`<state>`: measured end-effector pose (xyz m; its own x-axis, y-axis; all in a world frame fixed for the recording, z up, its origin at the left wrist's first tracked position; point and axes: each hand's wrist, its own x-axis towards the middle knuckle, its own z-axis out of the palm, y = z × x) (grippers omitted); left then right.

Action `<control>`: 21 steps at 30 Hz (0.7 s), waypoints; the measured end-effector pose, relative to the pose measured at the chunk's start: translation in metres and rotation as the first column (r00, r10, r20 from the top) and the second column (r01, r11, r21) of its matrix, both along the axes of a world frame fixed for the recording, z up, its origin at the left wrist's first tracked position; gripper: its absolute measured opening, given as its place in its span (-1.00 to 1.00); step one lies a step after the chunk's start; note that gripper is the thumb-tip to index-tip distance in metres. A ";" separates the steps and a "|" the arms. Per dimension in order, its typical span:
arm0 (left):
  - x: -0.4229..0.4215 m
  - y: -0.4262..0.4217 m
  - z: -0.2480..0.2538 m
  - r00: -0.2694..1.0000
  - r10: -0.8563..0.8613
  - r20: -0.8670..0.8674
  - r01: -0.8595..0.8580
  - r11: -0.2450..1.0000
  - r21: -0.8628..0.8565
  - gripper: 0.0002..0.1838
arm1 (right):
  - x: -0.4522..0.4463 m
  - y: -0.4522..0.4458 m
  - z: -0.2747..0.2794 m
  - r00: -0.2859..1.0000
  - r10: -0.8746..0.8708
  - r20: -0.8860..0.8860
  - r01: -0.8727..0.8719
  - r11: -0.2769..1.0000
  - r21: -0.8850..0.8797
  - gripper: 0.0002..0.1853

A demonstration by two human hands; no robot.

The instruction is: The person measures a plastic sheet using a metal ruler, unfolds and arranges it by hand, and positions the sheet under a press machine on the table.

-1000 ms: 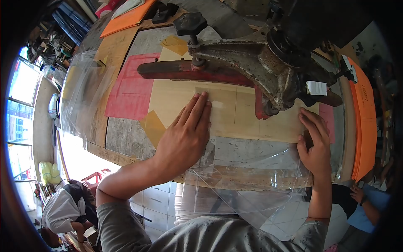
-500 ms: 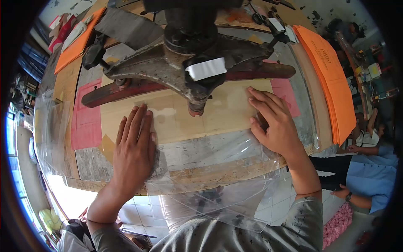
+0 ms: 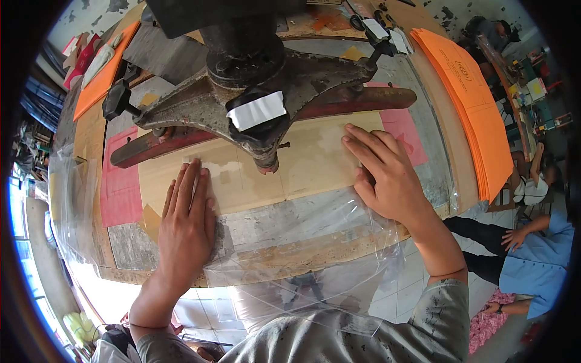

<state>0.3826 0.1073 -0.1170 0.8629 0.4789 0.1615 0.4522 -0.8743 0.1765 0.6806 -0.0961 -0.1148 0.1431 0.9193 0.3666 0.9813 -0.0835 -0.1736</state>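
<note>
My left hand (image 3: 186, 221) lies palm down with fingers stretched out, on the left part of a pale tan sheet (image 3: 272, 184) under clear plastic. At the right end of the same sheet rests my right hand (image 3: 387, 172), fingers extended and thumb apart. Neither hand appears to grip anything. Clear plastic film (image 3: 327, 227) spreads between the hands and hangs over the near table edge. Pink sheets (image 3: 118, 196) show at both ends of the tan one. Just beyond my fingers is a dark metal machine head (image 3: 248, 97) with a long reddish bar (image 3: 375, 100).
A stack of orange printed sheets (image 3: 469, 109) lies on the right of the worn table; another orange stack (image 3: 103, 78) is at the far left. Scissors (image 3: 357, 23) lie at the back. A person in a blue shirt (image 3: 532, 269) is at the right.
The view has shifted slightly, so the machine head appears further left. Both hands stay nearly in place on the sheet. The blue-shirted person's arms have changed position.
</note>
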 end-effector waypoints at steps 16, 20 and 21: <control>0.000 0.000 0.000 1.000 0.001 -0.007 -0.001 1.000 -0.003 -0.50 | 0.002 0.000 -0.004 1.000 0.010 -0.019 -0.009 0.999 0.037 -0.53; 0.000 0.000 -0.001 1.000 -0.001 0.001 0.001 1.000 0.004 -0.51 | 0.002 0.001 -0.003 1.000 0.007 -0.025 -0.005 0.999 0.052 -0.55; 0.000 0.000 0.000 1.000 -0.004 0.005 0.004 1.000 0.007 -0.51 | 0.002 0.001 -0.002 1.000 0.006 -0.027 -0.005 0.998 0.057 -0.56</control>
<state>0.3825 0.1075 -0.1171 0.8637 0.4748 0.1694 0.4482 -0.8770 0.1730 0.6824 -0.0956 -0.1172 0.1485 0.8979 0.4143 0.9766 -0.0673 -0.2043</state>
